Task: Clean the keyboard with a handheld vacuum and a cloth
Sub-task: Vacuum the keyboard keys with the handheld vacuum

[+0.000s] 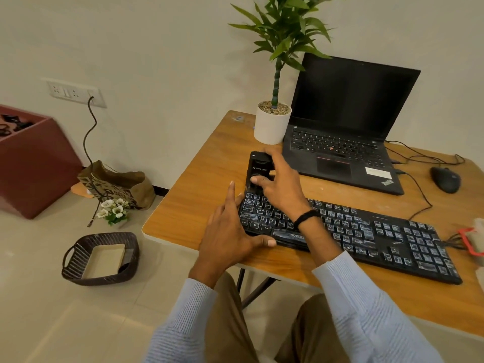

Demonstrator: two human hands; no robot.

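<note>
A black keyboard with dusty, smeared keys lies across the wooden desk. My right hand grips a small black handheld vacuum standing upright at the keyboard's far left corner, thumb on its lower round part. My left hand rests at the keyboard's left end with fingers spread, thumb against the front edge. A whitish cloth lies at the right edge of the view, beside a red item.
An open black laptop and a white potted plant stand at the back of the desk. A black mouse and cables lie at the right. On the floor are a woven basket, a paper bag and a maroon box.
</note>
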